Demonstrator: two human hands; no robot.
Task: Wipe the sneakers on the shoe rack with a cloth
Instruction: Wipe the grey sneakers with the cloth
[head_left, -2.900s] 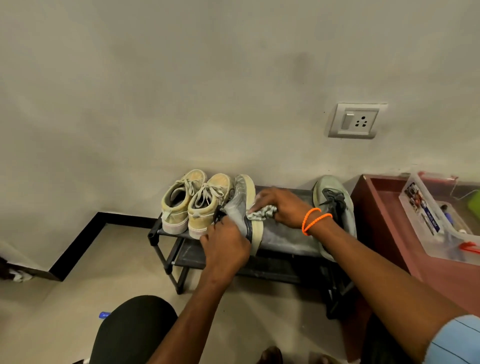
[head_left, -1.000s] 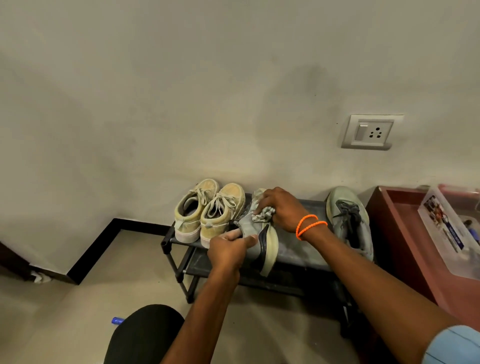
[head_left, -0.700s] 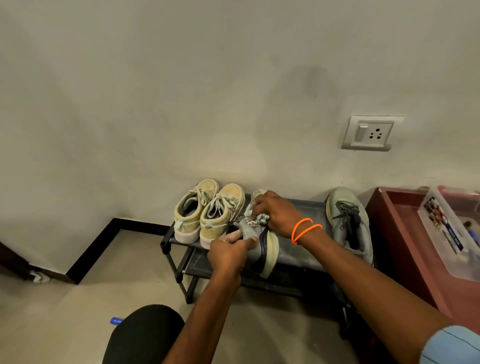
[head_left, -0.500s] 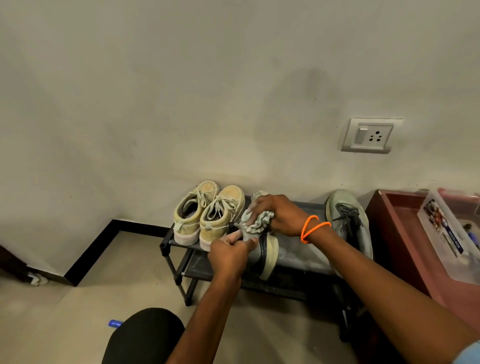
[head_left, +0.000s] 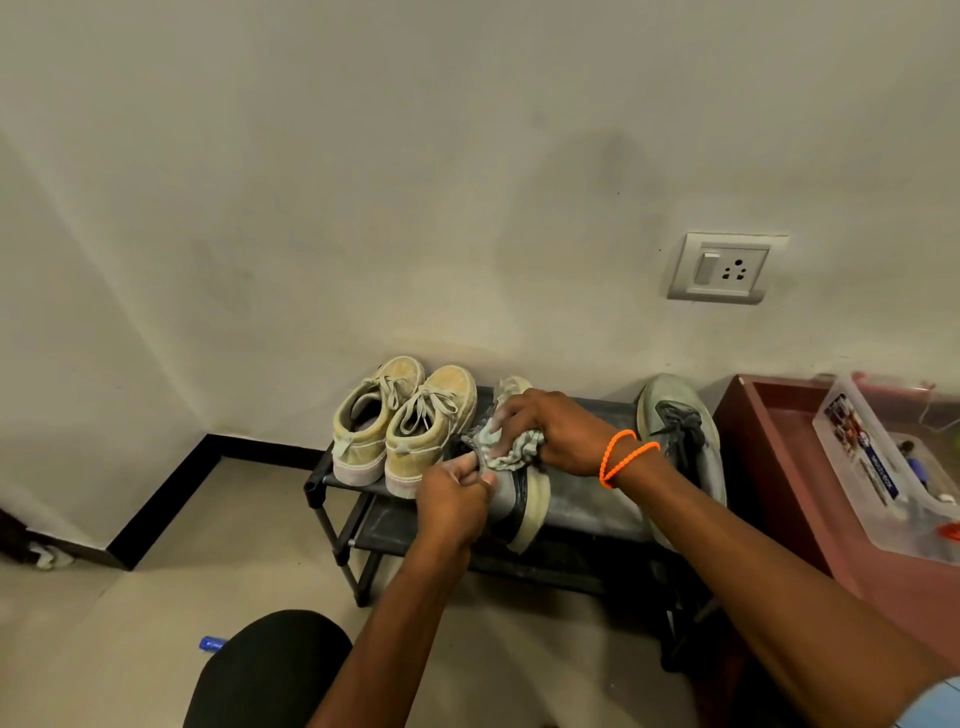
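A grey sneaker (head_left: 511, 493), tipped on its side on the top shelf of a black shoe rack (head_left: 587, 506), is gripped at its heel by the left hand (head_left: 454, 501), fingers curled around it. A bunched cloth (head_left: 511, 449) is pressed onto the sneaker by the right hand (head_left: 553, 434), fingers clamped on it. Yellow sneakers (head_left: 405, 418) are seen just left.

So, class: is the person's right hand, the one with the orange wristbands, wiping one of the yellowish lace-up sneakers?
No, the right hand presses the crumpled pale cloth onto the grey sneaker held by the left hand.
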